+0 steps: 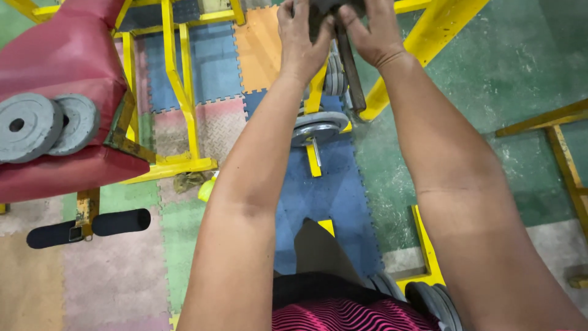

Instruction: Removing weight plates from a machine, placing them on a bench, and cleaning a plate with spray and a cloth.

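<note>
Both my arms reach forward to the top of the view. My left hand [300,34] and my right hand [370,30] grip a dark grey weight plate [324,7] between them, mostly hidden by the fingers and the frame edge. Just below the hands a dark bar [350,67] slants down, with several grey plates [334,76] stacked on a yellow rack [315,92]. A larger grey plate [318,125] sits on a peg lower down.
A red padded bench [61,61] at the left carries two grey plates [37,125]. Yellow frame bars [177,79] cross the coloured foam floor tiles [318,196]. A black foam roller [92,227] juts out at lower left. More plates [435,300] lie at bottom right.
</note>
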